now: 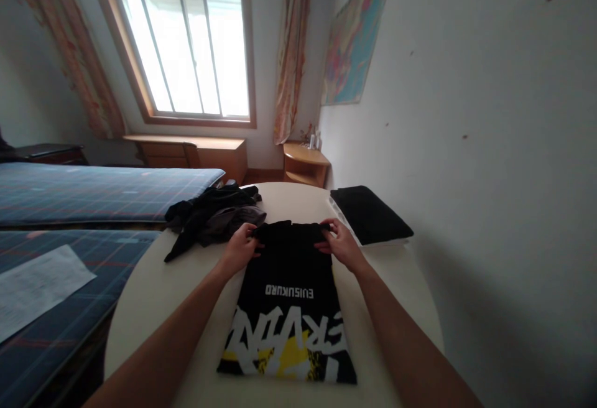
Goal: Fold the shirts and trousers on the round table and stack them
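Note:
A black T-shirt (289,271) with white lettering and a yellow print lies folded into a long panel on the round cream table (140,308). My left hand (242,246) pinches its far left corner. At the far right corner, my right hand (341,243) has its fingers closed on the same shirt. Just beyond my left hand is a crumpled heap of black and dark grey clothes (214,212). To the right of my right hand, a folded black garment (370,214) rests on a white box-like base (347,218).
Two beds with blue plaid mattresses (112,190) stand to the left, with a paper sheet (41,283) on the nearer one. A white wall (494,165) rises close on the right. Beyond the table are a wooden desk (219,147) and a corner shelf (305,159).

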Tool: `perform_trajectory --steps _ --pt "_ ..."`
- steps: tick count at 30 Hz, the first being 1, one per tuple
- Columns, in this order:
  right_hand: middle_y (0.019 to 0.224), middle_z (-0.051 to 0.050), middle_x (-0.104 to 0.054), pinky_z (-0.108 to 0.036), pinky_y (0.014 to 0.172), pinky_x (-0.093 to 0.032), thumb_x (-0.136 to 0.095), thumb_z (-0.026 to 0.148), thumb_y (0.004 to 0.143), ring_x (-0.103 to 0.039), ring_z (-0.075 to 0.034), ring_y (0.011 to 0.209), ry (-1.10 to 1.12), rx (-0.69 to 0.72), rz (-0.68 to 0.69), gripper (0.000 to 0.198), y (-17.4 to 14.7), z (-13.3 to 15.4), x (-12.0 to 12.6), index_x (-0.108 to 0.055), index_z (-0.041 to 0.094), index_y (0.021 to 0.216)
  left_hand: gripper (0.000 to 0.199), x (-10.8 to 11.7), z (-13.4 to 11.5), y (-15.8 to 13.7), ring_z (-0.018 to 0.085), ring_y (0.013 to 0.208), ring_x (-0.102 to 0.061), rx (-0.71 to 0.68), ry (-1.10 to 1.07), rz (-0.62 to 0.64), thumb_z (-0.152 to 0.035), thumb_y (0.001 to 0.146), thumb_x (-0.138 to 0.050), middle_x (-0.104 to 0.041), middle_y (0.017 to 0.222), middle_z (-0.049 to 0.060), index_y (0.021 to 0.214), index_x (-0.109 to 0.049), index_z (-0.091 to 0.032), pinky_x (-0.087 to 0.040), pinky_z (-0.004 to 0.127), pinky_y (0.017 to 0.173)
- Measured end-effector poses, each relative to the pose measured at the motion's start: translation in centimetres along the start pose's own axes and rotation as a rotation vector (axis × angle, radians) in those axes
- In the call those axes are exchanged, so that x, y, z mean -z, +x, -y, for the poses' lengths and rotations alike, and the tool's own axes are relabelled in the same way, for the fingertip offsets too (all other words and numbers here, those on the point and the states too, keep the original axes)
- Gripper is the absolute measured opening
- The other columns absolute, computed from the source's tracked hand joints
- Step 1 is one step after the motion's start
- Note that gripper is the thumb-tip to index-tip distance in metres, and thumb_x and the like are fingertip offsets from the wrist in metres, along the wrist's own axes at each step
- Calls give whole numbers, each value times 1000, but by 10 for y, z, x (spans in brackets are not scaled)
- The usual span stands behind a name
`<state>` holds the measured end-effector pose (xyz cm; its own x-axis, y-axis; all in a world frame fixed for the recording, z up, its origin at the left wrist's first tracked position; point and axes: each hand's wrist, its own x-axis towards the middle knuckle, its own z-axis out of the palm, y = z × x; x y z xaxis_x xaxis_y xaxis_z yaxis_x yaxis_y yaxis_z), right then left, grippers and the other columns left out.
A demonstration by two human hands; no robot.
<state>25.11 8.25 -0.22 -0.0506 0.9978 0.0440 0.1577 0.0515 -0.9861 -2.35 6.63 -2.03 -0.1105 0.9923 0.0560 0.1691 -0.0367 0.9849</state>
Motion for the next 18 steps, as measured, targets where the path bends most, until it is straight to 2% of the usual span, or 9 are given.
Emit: perform_trajectory --steps 5,9,14,18 --pt "114 -4 -63 -27 68 -62 -63 30 83 -74 -16 81 98 26 -28 32 6 -4 6 -51 24 112 30 -7 -7 3 16 76 -68 32 -162 63 -32 71 -77 -64 81 0 86 -55 -17 -58 24 59" --pt "112 -5 -67 -29 79 -61 -67 24 80 -72 -17 92 115 81 -14 33 10 -2 9 -58 23 112 34 -7 -23 8 15 78 -67 70 -222 86 -32 68 -82 -67 83 2 88 -62 -15 -57 24 65" --pt "101 -5 -71 -32 82 -60 -75 28 75 -70 -21 97 148 95 28 32 9 10 19 -64 21 104 41 0 -42 10 17 87 -67 98 -294 176 -36 62 -87 -69 94 4 91 -67 -16 -56 26 73" --pt "99 -6 -71 -34 84 -59 -79 35 71 -69 -21 95 64 110 87 37 -1 24 32 -65 18 101 49 9 -50 -1 20 95 -66 104 -315 242 -40 58 -90 -68 99 3 94 -66 -19 -57 31 77"
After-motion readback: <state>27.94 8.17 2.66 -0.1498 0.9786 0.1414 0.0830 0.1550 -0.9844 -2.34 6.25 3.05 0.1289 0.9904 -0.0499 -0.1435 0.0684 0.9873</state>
